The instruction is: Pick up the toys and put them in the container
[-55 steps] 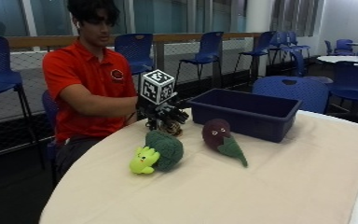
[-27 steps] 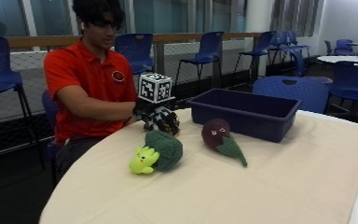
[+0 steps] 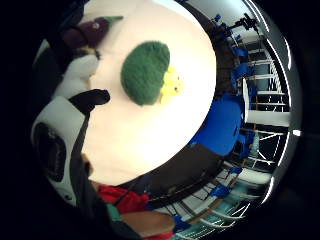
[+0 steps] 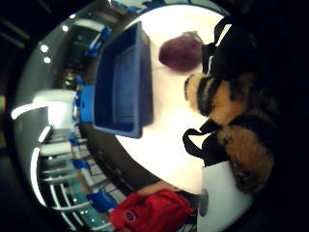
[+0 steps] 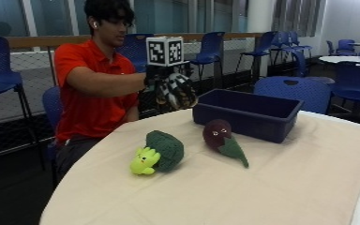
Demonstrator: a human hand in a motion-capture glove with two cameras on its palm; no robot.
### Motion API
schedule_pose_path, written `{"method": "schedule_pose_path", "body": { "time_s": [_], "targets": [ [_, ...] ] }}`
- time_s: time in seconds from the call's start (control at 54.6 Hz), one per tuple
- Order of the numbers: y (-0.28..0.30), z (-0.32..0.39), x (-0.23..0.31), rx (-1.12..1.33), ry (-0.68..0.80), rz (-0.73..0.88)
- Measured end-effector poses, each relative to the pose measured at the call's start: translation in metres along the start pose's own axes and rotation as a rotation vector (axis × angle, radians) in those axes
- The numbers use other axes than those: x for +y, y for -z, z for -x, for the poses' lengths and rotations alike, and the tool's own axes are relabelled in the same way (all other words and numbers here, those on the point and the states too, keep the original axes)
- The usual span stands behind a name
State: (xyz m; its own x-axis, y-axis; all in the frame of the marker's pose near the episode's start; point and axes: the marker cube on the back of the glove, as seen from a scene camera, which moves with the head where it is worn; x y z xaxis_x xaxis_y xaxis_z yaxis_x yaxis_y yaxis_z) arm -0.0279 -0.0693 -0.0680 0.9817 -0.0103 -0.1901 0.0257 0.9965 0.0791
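Outside view shows the gloved hand [image 5: 175, 89] curled around a soft, light tiger plush [image 4: 231, 121], raised at ten o'clock of the bin [image 5: 245, 114], likely best held round its body.

You can't see the whole striped toy [image 5: 179, 92] in your right hand [image 5: 170, 86]: from the outside view the gloved fingers cover most of it, and in the thumb-side palm view straps cross its orange and black fur. The container [image 5: 249, 114] hides its own floor behind the near wall from outside. The table [image 5: 280, 187] is cut off at the picture's right and lower edges. In the little-finger palm view, the purple toy [image 3: 90, 31] sits half behind the hand's plastic near the tabletop's edge.
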Motion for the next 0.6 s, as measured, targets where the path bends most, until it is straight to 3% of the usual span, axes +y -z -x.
{"method": "schedule_pose_path", "body": {
  "time_s": [0.348,0.495,0.604],
  "targets": [
    [0.054,0.150,-0.075,-0.041,0.184,-0.084],
    [0.050,0.195,-0.106,-0.094,0.170,-0.077],
    [0.039,0.220,-0.115,-0.042,0.262,-0.086]
  ]
}}
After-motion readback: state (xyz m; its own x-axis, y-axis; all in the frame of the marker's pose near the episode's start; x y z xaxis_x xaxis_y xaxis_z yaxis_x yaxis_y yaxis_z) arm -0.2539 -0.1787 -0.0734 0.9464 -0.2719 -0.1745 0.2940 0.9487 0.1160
